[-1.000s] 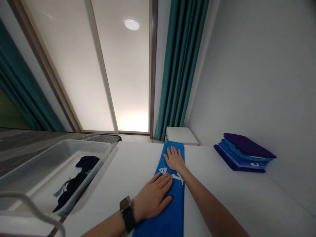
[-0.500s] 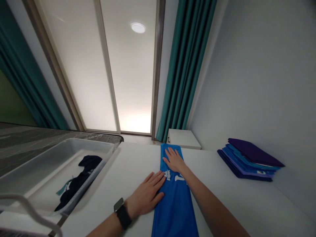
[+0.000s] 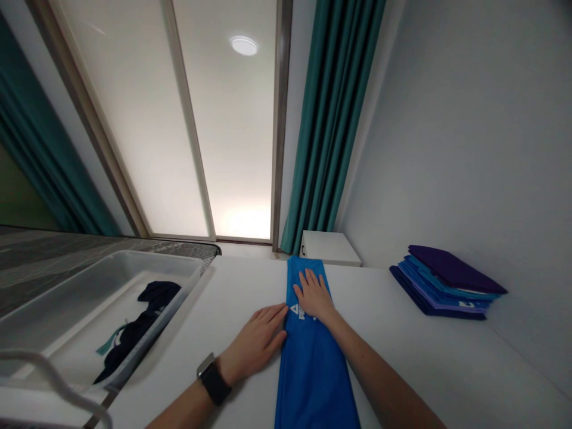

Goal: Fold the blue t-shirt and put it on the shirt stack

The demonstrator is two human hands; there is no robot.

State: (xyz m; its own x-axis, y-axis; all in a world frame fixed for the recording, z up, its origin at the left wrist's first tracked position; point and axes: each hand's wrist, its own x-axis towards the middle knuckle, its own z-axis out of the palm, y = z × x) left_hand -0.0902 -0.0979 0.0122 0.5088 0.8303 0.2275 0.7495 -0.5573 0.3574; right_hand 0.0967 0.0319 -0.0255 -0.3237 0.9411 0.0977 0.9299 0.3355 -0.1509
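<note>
A bright blue garment with white print lies folded into a long narrow strip down the middle of the white table. My right hand lies flat on its far part, fingers spread. My left hand, with a dark watch on the wrist, rests flat on the table against the strip's left edge, fingertips touching the cloth. Neither hand grips anything.
A stack of folded blue and purple garments sits at the right by the wall. A clear plastic bin at the left holds a dark navy garment. A small white cabinet and teal curtains stand beyond the table.
My left hand has slid left off the blue strip onto the table at its edge. My right hand has drawn slightly nearer along the cloth. The view shifted a little.
</note>
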